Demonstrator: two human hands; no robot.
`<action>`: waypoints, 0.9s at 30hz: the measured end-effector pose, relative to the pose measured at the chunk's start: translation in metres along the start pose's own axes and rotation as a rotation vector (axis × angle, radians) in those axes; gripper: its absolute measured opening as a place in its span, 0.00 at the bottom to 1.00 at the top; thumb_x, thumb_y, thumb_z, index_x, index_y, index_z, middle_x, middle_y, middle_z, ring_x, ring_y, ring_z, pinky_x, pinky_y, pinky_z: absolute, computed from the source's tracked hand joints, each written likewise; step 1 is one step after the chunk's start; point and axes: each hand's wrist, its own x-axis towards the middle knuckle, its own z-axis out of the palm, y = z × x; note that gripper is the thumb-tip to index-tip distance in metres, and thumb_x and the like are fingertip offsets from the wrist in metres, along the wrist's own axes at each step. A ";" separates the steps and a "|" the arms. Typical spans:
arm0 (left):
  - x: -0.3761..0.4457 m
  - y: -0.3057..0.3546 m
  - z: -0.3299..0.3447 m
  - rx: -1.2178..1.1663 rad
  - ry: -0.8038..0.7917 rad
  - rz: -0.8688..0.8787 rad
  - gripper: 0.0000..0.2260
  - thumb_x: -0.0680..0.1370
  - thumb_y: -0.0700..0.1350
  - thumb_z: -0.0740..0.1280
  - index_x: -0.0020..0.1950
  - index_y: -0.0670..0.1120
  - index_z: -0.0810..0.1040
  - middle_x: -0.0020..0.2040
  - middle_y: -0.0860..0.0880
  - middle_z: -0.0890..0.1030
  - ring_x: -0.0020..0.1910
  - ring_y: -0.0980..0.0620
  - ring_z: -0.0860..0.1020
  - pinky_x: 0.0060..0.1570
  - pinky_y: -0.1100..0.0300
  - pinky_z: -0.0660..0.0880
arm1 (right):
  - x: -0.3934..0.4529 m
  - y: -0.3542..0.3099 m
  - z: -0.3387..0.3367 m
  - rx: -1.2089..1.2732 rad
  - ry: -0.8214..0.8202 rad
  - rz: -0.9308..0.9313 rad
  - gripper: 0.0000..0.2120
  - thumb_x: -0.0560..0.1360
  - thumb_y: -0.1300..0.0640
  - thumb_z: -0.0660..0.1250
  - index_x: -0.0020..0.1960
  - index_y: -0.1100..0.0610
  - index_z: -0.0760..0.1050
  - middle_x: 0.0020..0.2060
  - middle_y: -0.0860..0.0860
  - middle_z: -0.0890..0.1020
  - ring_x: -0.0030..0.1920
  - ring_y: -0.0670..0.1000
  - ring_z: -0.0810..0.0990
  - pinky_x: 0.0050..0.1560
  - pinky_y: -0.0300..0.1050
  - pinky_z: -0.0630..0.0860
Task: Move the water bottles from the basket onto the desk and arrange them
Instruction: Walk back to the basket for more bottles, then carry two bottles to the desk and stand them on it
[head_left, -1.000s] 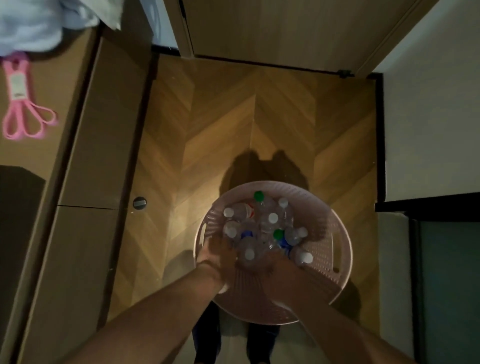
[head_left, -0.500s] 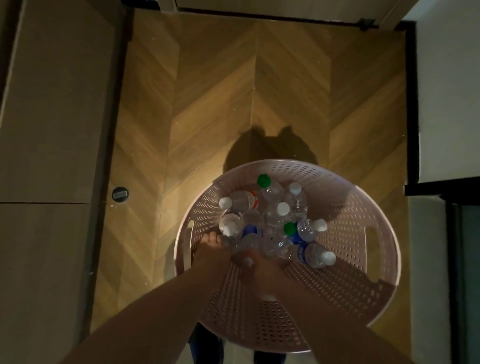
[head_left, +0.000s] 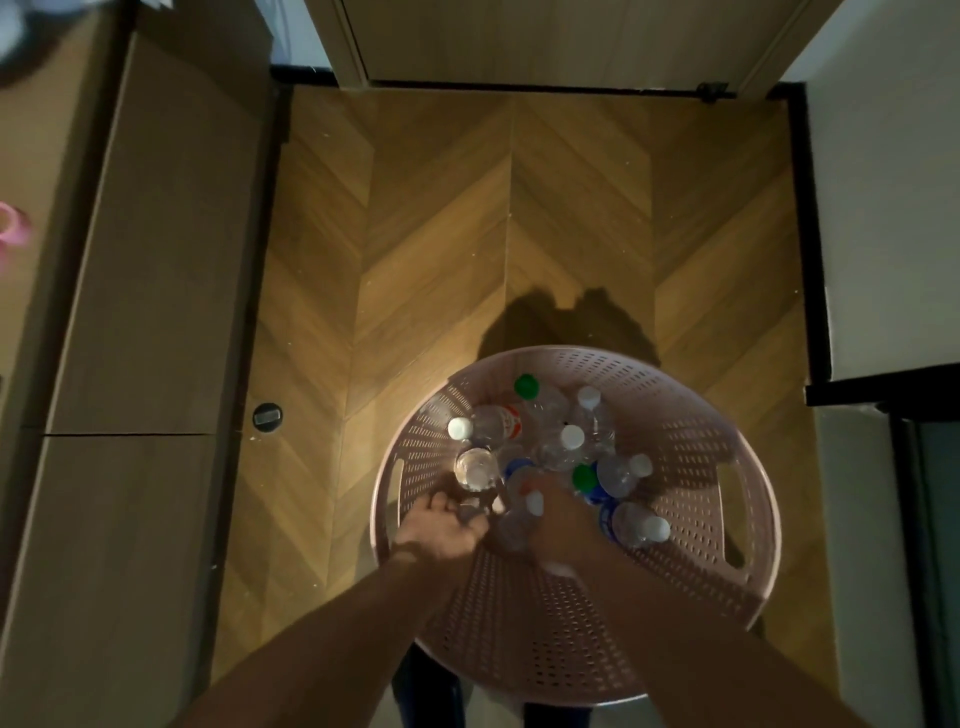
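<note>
A round pink perforated basket stands on the wooden floor in front of me. Several clear water bottles lie and stand in its far half, most with white caps, such as one bottle on its side, and two with green caps. My right hand is closed around a white-capped bottle near the basket's middle. My left hand is just left of that bottle with its fingers curled down, and dim light hides what they touch. The desk runs along the left edge.
A pink object lies on the desk top. Tall brown cabinet fronts drop from the desk to the floor. A round floor socket sits left of the basket. A door is ahead and a white wall on the right.
Both hands have stayed low inside the basket, the right one still around the white-capped bottle. The view has tilted up, so the door and desk edge show again.
</note>
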 end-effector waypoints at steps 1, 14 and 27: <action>-0.010 -0.002 -0.005 0.018 0.015 0.018 0.25 0.85 0.47 0.56 0.82 0.50 0.57 0.78 0.36 0.66 0.77 0.38 0.63 0.77 0.46 0.56 | -0.010 -0.006 -0.007 -0.004 0.038 -0.022 0.26 0.73 0.39 0.70 0.65 0.52 0.75 0.55 0.49 0.81 0.55 0.52 0.81 0.61 0.57 0.80; -0.278 0.000 -0.100 -0.548 0.433 -0.113 0.19 0.81 0.54 0.59 0.72 0.53 0.71 0.60 0.49 0.82 0.60 0.46 0.79 0.59 0.54 0.74 | -0.258 -0.093 -0.100 -0.125 0.215 -0.090 0.21 0.82 0.35 0.62 0.67 0.44 0.81 0.61 0.46 0.83 0.62 0.53 0.82 0.60 0.45 0.76; -0.591 0.027 -0.184 -0.886 0.767 -0.297 0.14 0.82 0.60 0.63 0.63 0.56 0.68 0.49 0.54 0.78 0.45 0.51 0.79 0.42 0.56 0.72 | -0.518 -0.254 -0.175 -0.181 0.424 -0.395 0.13 0.72 0.45 0.80 0.55 0.41 0.84 0.44 0.40 0.85 0.45 0.50 0.84 0.48 0.51 0.83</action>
